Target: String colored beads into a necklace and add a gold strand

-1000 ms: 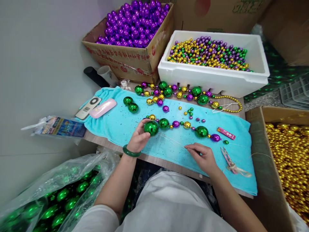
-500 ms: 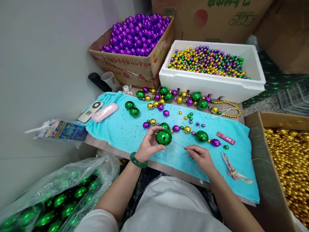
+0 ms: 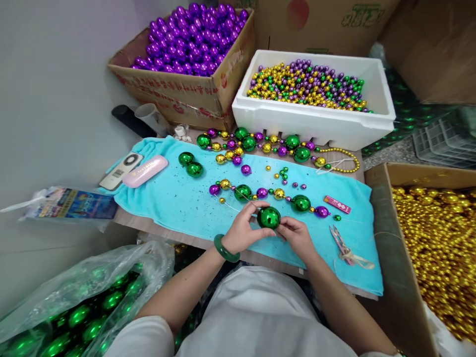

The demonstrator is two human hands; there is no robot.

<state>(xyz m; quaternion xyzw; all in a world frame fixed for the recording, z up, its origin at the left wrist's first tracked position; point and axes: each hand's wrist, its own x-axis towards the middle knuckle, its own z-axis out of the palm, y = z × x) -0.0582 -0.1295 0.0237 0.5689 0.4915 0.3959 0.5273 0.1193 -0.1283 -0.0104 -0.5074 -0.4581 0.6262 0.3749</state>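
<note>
A large shiny green bead sits between the thumb and fingers of my left hand, which wears a green bangle. My right hand is pinched at the bead's right side; what its fingertips hold is hidden. A thin needle-like line slants up and left from behind my left fingers. A pale string runs on the towel to the left of them, near a small gold bead. Just beyond my hands lies a strand of green, purple and gold beads on the turquoise towel.
Pliers, a pink packet and loose small beads lie to the right. A finished-looking bead necklace lies before the white foam box. Cartons of purple beads and gold beads stand around; a bag of green beads is lower left.
My left hand has moved right with the green bead. My right hand, earlier apart and holding a thin needle-like line, is now against the bead. The view has shifted slightly.
</note>
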